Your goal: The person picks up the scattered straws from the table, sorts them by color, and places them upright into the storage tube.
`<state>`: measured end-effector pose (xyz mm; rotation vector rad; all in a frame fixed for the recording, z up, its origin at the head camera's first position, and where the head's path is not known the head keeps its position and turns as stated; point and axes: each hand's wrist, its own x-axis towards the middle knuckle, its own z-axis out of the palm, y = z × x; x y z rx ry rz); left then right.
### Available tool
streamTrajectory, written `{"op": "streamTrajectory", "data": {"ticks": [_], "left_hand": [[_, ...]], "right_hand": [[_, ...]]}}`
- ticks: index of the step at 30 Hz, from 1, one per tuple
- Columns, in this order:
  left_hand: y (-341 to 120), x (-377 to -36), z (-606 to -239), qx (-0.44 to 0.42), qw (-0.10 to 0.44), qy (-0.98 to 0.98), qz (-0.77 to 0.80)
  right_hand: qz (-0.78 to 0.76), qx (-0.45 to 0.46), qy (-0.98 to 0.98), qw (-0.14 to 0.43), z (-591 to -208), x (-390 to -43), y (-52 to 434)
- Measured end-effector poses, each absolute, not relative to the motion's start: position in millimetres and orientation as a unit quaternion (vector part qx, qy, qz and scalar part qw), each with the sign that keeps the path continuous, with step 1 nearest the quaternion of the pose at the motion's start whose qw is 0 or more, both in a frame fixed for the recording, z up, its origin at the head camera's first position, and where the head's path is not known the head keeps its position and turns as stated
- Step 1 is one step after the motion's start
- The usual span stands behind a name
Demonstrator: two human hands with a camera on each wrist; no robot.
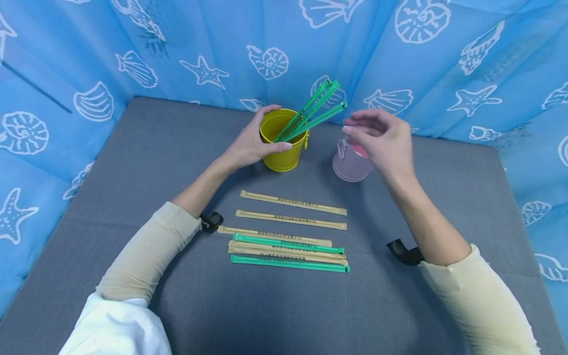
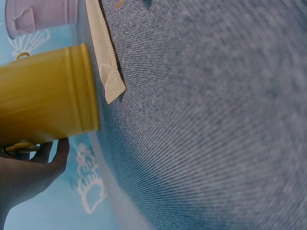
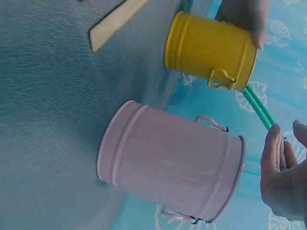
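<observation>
Here at upper centre, my left hand (image 1: 250,143) is wrapped round the yellow bucket (image 1: 283,161), thumb along its near rim, fingers reaching round the left side. The bucket stands upright on the grey cloth (image 1: 284,310), close to the far edge where the blue curtain (image 1: 350,44) drops behind. Three slim green packets (image 1: 327,115) lean out of its mouth, tips pointing to the upper right, well over the rim.

Now across to the right of centre: my right hand (image 1: 390,143) hangs above the pink bucket (image 1: 350,170), fingers bent, and the right wrist view shows a gap between thumb and fingers, nothing pinched there that I can see. The nearest green tip sits just beside my fingertips; whether they touch, I cannot tell.

The pink bucket stands upright too, a strip of cloth between it and the yellow one, and wide room running to the cloth's right edge. In the middle of the frame, tan packets (image 1: 293,202) lie crosswise, the upper two with gaps between them. Below, they bunch close with two green wrappers (image 1: 290,264). Then a broad stretch of grey opens towards the bottom edge, my forearms flanking it either side.
</observation>
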<state>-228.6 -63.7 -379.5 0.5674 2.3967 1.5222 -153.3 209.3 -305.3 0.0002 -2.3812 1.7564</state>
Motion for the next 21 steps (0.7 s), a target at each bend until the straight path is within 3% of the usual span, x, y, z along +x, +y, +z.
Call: {"op": "streamTrajectory", "data": {"ticks": [8, 21], "left_hand": [[-62, -203, -339, 0.191, 0.144, 0.817, 0.524], [-62, -202, -335, 0.197, 0.153, 0.814, 0.525]], "right_hand": [[0.559, 0.037, -0.823, 0.093, -310, -127, 216], [0.519, 0.049, -0.852, 0.041, -333, -91, 227]]}}
